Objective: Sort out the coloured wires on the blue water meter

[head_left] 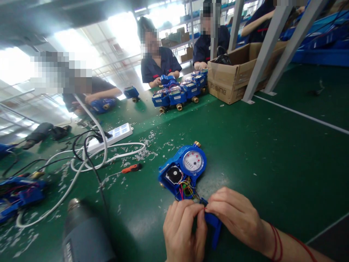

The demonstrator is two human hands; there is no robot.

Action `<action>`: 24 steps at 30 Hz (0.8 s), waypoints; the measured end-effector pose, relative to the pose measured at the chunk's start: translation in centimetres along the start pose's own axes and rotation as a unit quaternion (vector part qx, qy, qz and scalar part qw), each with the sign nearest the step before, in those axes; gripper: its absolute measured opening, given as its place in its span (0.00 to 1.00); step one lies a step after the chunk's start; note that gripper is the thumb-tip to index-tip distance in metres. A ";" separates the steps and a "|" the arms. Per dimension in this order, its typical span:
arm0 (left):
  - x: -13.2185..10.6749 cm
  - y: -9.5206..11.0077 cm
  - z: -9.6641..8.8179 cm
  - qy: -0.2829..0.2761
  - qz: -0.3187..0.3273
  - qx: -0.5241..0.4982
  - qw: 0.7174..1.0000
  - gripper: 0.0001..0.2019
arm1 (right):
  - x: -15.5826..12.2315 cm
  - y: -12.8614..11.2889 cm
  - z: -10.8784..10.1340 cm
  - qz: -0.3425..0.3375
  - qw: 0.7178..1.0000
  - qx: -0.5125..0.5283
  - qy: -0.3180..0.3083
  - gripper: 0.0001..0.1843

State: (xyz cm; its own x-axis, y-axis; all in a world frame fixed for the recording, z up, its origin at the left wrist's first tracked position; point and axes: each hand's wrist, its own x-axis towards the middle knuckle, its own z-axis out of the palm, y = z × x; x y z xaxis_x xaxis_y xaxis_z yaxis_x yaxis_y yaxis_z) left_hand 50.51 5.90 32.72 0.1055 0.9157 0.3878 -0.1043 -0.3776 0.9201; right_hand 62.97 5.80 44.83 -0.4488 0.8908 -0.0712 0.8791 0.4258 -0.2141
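Note:
A blue water meter (194, 161) with a round white dial lies on the green table in front of me. Its side housing is uncovered, with thin coloured wires (187, 185) coming out toward my fingers. My left hand (185, 229) is closed in a pinch, thumb against fingers, on a thin wire. Fingertip to fingertip with it, my right hand (237, 218) pinches at the same spot, where a bit of red shows. Below the fingers is a blue plastic cover (214, 227), partly hidden by both hands.
A heat gun (84, 233) stands front left. An orange-handled screwdriver (131, 168), white power strip (120, 133), looping cables and plastic scraps lie left of the meter. Farther back are several blue meters (177, 95), a cardboard box (226, 82), grey posts (257, 69) and co-workers (160, 62).

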 end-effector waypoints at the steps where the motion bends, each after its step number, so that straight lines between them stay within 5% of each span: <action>1: -0.1 0.1 0.1 0.005 -0.008 -0.004 1.000 0.12 | 0.0 0.0 0.0 -0.011 1.000 -0.002 0.000 0.14; 4: -0.2 0.4 0.4 0.017 -0.023 -0.025 0.999 0.11 | 0.3 0.0 0.0 -0.008 0.999 0.034 0.010 0.12; 7: -0.2 0.8 0.8 0.039 -0.044 -0.049 0.997 0.09 | 0.5 0.0 -0.1 0.097 0.983 0.158 -0.014 0.05; 9: -0.3 1.0 1.0 0.050 -0.052 -0.065 0.995 0.07 | 0.5 0.3 0.0 0.209 0.933 0.288 -0.056 0.03; 13: -0.4 0.8 1.1 0.059 -0.048 -0.112 0.991 0.07 | 0.3 1.0 0.2 0.353 0.773 0.515 -0.115 0.11; 15: -0.5 0.5 0.9 0.049 -0.042 -0.119 0.991 0.08 | 0.3 1.3 0.2 0.380 0.750 0.525 -0.133 0.13; 19: -0.6 0.1 0.6 0.026 -0.022 -0.110 0.993 0.10 | 0.9 1.5 -0.6 0.382 0.805 0.427 -0.153 0.12; 24: -0.5 0.0 0.2 0.002 -0.001 -0.101 0.995 0.11 | 2.2 1.4 -2.1 0.200 0.929 0.260 -0.171 0.06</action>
State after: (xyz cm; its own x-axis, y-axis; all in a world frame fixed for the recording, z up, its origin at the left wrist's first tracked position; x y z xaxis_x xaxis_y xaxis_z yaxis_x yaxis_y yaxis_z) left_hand 50.69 5.40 32.54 0.1031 0.9173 0.3847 -0.3009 -0.3399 0.8910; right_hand 63.57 8.73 46.45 -0.2066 0.8206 -0.5328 0.8302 -0.1411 -0.5393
